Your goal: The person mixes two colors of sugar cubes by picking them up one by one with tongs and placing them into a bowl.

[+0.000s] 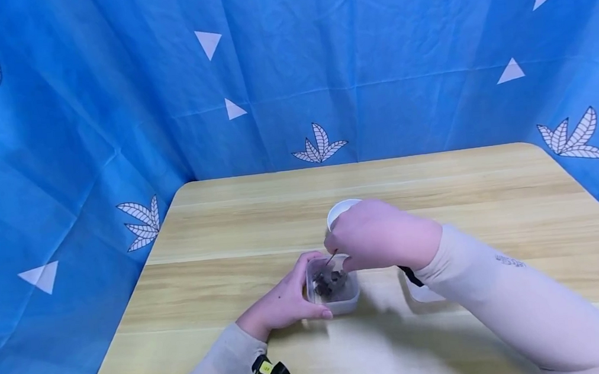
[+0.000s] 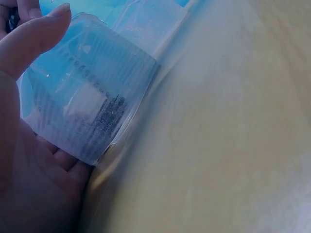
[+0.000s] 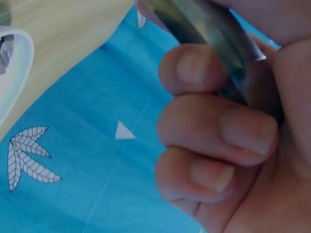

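A small clear plastic box (image 1: 341, 302) with dark pieces (image 1: 329, 282) inside stands on the wooden table (image 1: 228, 229). My left hand (image 1: 288, 301) grips the box from its left side; in the left wrist view the thumb (image 2: 34, 39) and palm wrap the ribbed clear box (image 2: 87, 107). My right hand (image 1: 373, 234) hovers over the box and pinches a thin metal utensil (image 1: 331, 259) whose tip dips among the dark pieces. The right wrist view shows curled fingers (image 3: 214, 126) closed round the shiny metal handle (image 3: 214, 39).
A white cup (image 1: 340, 210) stands just behind my right hand. A clear lid (image 1: 423, 292) lies under the right forearm. Blue patterned cloth (image 1: 288, 63) walls the table on three sides. Bare wood stretches to the left, right and back.
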The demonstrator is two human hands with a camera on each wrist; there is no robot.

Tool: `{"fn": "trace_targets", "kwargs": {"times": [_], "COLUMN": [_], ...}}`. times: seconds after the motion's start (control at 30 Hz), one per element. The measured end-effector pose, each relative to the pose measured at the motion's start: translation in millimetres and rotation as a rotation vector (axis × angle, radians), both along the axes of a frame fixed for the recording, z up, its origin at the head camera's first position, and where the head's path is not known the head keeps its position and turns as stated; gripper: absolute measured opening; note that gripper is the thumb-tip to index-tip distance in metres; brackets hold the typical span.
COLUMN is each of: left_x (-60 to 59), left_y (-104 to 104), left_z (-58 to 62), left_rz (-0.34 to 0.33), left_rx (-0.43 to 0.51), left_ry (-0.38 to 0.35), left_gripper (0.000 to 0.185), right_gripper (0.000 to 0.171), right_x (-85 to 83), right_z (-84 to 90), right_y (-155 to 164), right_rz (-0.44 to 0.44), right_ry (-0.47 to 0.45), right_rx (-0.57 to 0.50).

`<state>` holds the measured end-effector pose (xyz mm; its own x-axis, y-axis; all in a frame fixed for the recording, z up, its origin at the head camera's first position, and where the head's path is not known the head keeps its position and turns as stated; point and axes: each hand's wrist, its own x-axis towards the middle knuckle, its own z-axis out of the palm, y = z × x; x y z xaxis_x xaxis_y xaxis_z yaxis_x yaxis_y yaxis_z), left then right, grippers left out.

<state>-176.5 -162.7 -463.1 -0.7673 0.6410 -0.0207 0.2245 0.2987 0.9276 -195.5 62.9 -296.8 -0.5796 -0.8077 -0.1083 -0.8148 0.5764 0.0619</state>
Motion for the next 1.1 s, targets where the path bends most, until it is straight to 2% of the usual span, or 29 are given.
{"fn": "trace_targets", "kwargs": {"times": [0.17,0.4,0.6,0.83,1.1], "left_x": [-1.3,-0.5,-1.0,-1.4,-1.3], "left_y": [-0.1,0.3,0.7,1.1,0.3], "left_z": [-0.8,-0.8,-0.6,-0.7,-0.9], "left_rz": [-0.014,-0.005,-0.017,-0.027,-0.021], "left_rx": [0.012,0.003,0.009,0.024,0.022], "left_ry": [0.030,0.030,0.042,0.035,0.018], "left_gripper": [0.097,0.097,0.098,0.097,0.095], "right_gripper": [0.015,0.016,0.025,0.021,0.021], "right_x": [-2.0,-3.5,-1.7,2.0,4.2], "right_z": [1.5,-2.8,-7.8,-13.4,-16.5], "right_y": [7.4,10.2,14.0,24.2,24.3], "right_rz": [-0.050,-0.044,-0.047,-0.007,-0.035], "right_ry": [-0.028,0.013,0.041,0.042,0.041], "right_rx": [-0.009,-0.017,-0.022,-0.112,-0.089]}}
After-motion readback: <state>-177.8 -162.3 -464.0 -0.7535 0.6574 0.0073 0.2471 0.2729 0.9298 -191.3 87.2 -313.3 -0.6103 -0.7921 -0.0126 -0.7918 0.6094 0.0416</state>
